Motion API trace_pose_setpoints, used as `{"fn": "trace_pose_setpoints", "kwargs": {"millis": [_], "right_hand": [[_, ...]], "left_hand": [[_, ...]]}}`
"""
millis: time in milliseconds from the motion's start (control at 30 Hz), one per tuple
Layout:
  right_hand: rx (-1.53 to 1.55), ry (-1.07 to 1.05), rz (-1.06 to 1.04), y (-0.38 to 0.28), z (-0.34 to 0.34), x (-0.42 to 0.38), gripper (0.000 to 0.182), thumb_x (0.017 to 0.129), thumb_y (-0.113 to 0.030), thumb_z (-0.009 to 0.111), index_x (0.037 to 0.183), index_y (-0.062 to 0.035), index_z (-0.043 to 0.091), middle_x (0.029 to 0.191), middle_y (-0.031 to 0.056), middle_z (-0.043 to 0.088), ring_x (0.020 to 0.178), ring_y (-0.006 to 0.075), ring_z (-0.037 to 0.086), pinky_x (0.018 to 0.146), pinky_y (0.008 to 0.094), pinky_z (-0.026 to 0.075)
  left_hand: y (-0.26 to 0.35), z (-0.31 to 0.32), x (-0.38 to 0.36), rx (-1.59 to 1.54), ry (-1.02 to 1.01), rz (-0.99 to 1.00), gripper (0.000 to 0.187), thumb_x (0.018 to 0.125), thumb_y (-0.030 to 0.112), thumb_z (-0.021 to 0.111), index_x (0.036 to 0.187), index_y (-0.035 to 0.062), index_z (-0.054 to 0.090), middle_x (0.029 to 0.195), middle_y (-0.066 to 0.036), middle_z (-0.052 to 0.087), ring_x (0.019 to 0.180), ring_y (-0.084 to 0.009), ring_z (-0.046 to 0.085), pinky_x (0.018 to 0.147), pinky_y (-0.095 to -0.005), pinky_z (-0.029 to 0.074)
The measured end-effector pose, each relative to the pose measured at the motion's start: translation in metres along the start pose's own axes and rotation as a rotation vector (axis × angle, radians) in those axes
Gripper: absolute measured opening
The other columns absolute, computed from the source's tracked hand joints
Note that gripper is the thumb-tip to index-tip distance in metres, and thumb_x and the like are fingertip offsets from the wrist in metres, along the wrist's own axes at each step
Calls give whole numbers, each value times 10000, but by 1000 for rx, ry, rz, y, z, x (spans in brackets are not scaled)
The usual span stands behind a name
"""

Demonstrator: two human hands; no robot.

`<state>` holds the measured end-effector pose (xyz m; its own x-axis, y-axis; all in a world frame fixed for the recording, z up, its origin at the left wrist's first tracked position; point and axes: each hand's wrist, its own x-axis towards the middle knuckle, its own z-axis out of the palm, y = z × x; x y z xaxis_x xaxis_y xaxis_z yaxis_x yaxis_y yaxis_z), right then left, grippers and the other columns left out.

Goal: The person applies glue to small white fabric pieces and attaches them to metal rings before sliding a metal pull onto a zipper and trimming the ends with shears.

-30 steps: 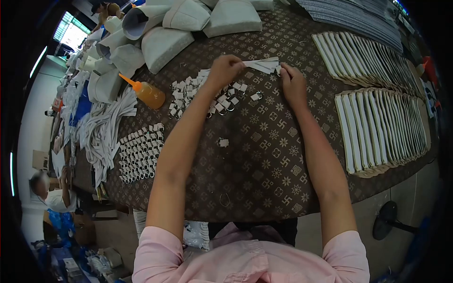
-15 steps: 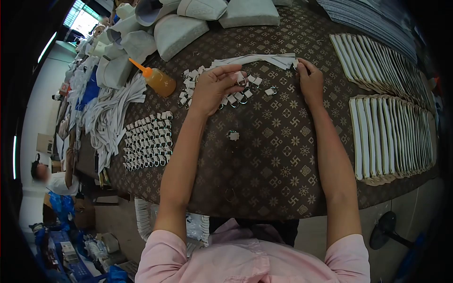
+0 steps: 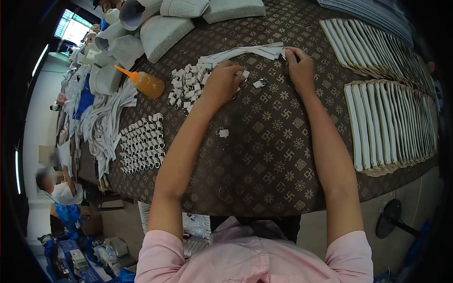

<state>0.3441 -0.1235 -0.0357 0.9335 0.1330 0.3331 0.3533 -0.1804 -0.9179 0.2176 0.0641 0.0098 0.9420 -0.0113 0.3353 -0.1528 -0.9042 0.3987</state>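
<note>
My left hand (image 3: 222, 85) is over the right side of a loose pile of small white fabric tabs with metal rings (image 3: 186, 85). Its fingers are bent down and drawn together, hiding whatever they grip. Right at its fingertips lies one ringed tab (image 3: 245, 74); a second ringed tab (image 3: 259, 83) lies a little farther right. My right hand (image 3: 301, 70) pinches a small white piece (image 3: 284, 53) between thumb and fingers, at the right end of a bundle of white strips (image 3: 245, 52). Nearer to me, a single ringed tab (image 3: 223, 133) sits alone on the patterned cloth.
Ringed tabs in neat rows (image 3: 141, 144) lie at left, beside an orange-tipped glue bottle (image 3: 150, 85) and hanging white strips (image 3: 101, 122). Grey-white moulded pieces (image 3: 165, 35) stand at the back. Stacked white-edged panels (image 3: 389, 127) line the right. Another person (image 3: 66, 191) is far left.
My left hand has come down from holding a ringed tab in the air to the pile, its fingers turned downward. My right hand keeps its pinch by the strips. The view has shifted slightly.
</note>
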Motion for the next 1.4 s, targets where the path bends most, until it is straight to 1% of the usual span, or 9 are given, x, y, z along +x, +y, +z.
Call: {"fn": "trace_pose_setpoints", "kwargs": {"millis": [33,133,467,633,700,867,1000,1167,1400], "right_hand": [[25,16,-4,0,1,0,266,890,-225,539,998,-5,643,736,22,610,607,70,524,579,232,423],[129,25,52,-4,-1,1,263,891,-237,542,965,-7,645,721,20,598,583,66,514,553,231,415],[276,11,151,-8,-2,0,285,894,-258,534,925,20,590,700,45,596,544,84,538,521,245,434],[313,-58,124,-1,-1,3,254,897,-241,519,928,4,580,703,39,602,527,83,534,506,235,436],[285,-84,101,1,0,2,251,893,-240,526,942,0,586,688,25,597,512,77,518,491,222,423],[349,-91,131,-4,0,1,265,891,-255,537,952,-6,603,674,9,576,504,63,497,481,214,413],[441,-198,159,-11,-5,-1,305,905,-283,527,954,4,616,660,-2,529,511,57,485,478,213,419],[559,-368,208,-20,-1,-9,297,912,-258,529,991,14,618,690,13,528,551,62,501,511,213,445],[567,-567,242,-28,2,-18,234,904,-153,531,1034,23,612,817,53,612,565,80,529,519,204,431]], "left_hand": [[4,7,4,79,0,6,204,781,155,632,938,27,652,948,-153,590,901,-321,569,776,-403,458],[-3,7,28,36,-213,-92,221,775,171,644,948,33,652,852,-155,616,823,-327,590,746,-407,463],[-3,-21,23,-235,-55,-343,169,815,170,610,843,4,628,701,-77,614,639,-149,569,619,-287,452],[-22,-28,4,-210,38,-306,182,830,168,591,927,16,621,752,-95,627,673,-164,592,619,-300,456],[-26,-29,-10,176,229,10,215,868,178,578,994,6,608,809,-80,642,712,-124,591,640,-275,470],[44,-51,-97,-251,-207,-382,234,840,127,616,1060,48,616,871,-60,610,745,-152,597,675,-271,460],[47,-39,-131,-63,-190,-178,238,833,105,625,1062,37,615,865,-35,618,745,-98,583,677,-243,459],[29,-37,-122,-987,54,-500,215,847,93,609,1019,-35,597,842,-64,616,699,-120,592,660,-236,482],[21,-25,-125,-1346,164,-548,229,893,147,563,1037,-31,564,844,-85,626,690,-148,620,613,-255,520]]}}
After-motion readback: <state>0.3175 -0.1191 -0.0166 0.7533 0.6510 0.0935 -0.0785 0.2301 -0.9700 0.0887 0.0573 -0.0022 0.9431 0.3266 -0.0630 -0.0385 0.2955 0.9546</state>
